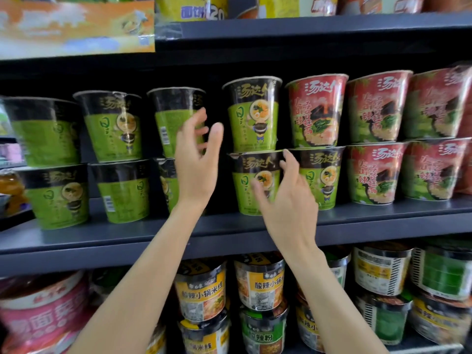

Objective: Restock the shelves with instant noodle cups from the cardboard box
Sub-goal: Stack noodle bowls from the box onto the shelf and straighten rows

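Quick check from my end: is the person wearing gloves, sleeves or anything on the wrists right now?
No. The left hand and right hand are bare, without gloves, rings, watch or bands. Both forearms are uncovered down to the bottom edge of the picture; no sleeve shows.

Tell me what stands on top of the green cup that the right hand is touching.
Another green cup of the same kind stands upright on the lid of the lower green cup, which the right hand partly covers. Whatever is behind them is hidden.
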Motion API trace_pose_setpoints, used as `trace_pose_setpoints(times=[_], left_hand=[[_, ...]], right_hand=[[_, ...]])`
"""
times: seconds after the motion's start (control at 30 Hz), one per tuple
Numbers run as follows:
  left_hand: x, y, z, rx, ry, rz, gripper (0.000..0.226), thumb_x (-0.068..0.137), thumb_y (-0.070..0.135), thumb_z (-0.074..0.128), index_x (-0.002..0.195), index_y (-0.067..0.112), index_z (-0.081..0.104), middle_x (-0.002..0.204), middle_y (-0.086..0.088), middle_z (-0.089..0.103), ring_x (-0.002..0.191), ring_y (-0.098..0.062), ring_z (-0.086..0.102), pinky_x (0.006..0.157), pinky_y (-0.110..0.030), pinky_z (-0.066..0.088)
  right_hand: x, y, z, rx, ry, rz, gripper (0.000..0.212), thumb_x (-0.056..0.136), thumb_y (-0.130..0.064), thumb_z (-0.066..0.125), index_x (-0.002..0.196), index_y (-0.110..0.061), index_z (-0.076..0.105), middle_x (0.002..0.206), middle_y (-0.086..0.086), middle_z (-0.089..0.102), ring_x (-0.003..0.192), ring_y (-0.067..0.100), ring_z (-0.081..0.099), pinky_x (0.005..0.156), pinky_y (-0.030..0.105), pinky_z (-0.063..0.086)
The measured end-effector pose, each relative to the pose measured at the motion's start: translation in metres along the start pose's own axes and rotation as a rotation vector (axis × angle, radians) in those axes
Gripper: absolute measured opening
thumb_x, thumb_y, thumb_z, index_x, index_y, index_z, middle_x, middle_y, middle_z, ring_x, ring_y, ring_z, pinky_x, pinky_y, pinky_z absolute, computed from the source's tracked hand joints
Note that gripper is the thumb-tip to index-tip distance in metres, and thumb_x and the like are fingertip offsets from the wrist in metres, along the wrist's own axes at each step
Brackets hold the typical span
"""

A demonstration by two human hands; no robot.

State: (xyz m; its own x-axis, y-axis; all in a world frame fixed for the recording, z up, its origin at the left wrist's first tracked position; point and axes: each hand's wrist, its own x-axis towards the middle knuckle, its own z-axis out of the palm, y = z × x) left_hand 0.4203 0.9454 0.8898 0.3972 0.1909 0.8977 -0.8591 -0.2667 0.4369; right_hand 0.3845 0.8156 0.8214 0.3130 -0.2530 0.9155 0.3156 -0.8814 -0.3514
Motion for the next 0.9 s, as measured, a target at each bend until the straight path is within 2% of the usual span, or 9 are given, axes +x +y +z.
trace_pose_setpoints(times=[0.07,0.17,0.23,0.33,0.43,0.57,0.67,0.8,0.9], left_hand=[[-0.01,-0.013,-0.028,0.086,0.088,0.135,0.035,0.094,0.024,0.051,0.126,0.012,0.05,0.121,0.002,0.054,0.108,-0.009,0.053,0.09,-0.025,0.046],[-0.018,-0.036,-0.062,0.193,0.06,0.11,0.039,0.091,0.019,0.054,0.129,0.012,0.046,0.125,0.003,0.05,0.113,-0.011,0.05,0.095,-0.034,0.045],[-0.019,-0.047,-0.076,0.247,-0.034,-0.009,0.05,0.091,0.025,0.056,0.137,0.016,0.038,0.135,0.004,0.042,0.121,-0.011,0.045,0.102,-0.037,0.042],[-0.015,-0.059,-0.088,0.298,-0.155,-0.197,0.064,0.092,0.029,0.057,0.146,0.022,0.024,0.148,-0.001,0.032,0.133,-0.017,0.037,0.11,-0.043,0.034],[-0.006,-0.061,-0.09,0.253,-0.225,-0.341,0.072,0.091,0.037,0.057,0.149,0.022,0.018,0.15,-0.004,0.033,0.137,-0.018,0.034,0.112,-0.033,0.027],[0.0,-0.059,-0.085,0.169,-0.306,-0.455,0.086,0.085,0.046,0.061,0.151,0.021,0.013,0.146,0.001,0.039,0.133,-0.015,0.037,0.097,-0.02,0.027],[0.004,-0.061,-0.084,0.099,-0.359,-0.509,0.103,0.078,0.05,0.067,0.152,0.019,0.003,0.149,0.002,0.035,0.136,-0.012,0.033,0.098,-0.019,0.024],[0.004,-0.061,-0.092,0.096,-0.41,-0.506,0.095,0.079,0.048,0.066,0.151,0.019,0.011,0.136,0.008,0.048,0.13,-0.01,0.041,0.096,-0.019,0.029],[-0.009,-0.059,-0.101,0.224,-0.314,-0.39,0.092,0.078,0.052,0.066,0.149,0.021,0.017,0.137,0.004,0.049,0.119,-0.011,0.051,0.091,-0.023,0.036]], right_hand=[[-0.006,-0.011,-0.002,0.143,0.101,-0.163,0.042,0.093,-0.029,0.051,0.13,-0.01,0.047,0.109,0.0,0.065,0.094,0.014,0.062,0.063,0.019,0.047],[-0.011,-0.032,0.013,0.319,-0.024,-0.236,0.034,0.092,-0.02,0.049,0.124,-0.012,0.054,0.109,-0.002,0.066,0.096,0.011,0.063,0.072,0.028,0.055],[-0.01,-0.048,0.026,0.324,-0.194,-0.175,0.045,0.092,-0.02,0.053,0.136,-0.013,0.043,0.123,0.002,0.06,0.107,0.015,0.059,0.083,0.031,0.052],[-0.002,-0.064,0.048,0.291,-0.465,-0.028,0.079,0.092,-0.027,0.057,0.151,-0.015,0.007,0.144,0.012,0.04,0.123,0.026,0.047,0.095,0.032,0.041],[0.01,-0.074,0.067,0.377,-0.605,0.213,0.101,0.088,-0.029,0.064,0.149,-0.015,-0.015,0.144,0.02,0.04,0.123,0.032,0.048,0.099,0.037,0.04],[0.008,-0.081,0.072,0.417,-0.704,0.311,0.097,0.087,-0.026,0.064,0.151,-0.012,-0.008,0.121,0.016,0.06,0.089,0.021,0.06,0.073,0.029,0.046],[-0.008,-0.083,0.061,0.357,-0.647,0.221,0.09,0.085,-0.028,0.064,0.152,-0.01,0.007,0.139,0.015,0.044,0.118,0.026,0.051,0.094,0.031,0.041],[-0.01,-0.08,0.047,0.299,-0.538,0.149,0.081,0.087,-0.028,0.061,0.15,-0.009,0.014,0.139,0.01,0.041,0.123,0.023,0.046,0.094,0.028,0.038],[0.007,-0.078,0.051,0.357,-0.613,0.227,0.086,0.086,-0.021,0.063,0.151,-0.008,0.008,0.146,0.012,0.036,0.131,0.025,0.039,0.101,0.029,0.034]])
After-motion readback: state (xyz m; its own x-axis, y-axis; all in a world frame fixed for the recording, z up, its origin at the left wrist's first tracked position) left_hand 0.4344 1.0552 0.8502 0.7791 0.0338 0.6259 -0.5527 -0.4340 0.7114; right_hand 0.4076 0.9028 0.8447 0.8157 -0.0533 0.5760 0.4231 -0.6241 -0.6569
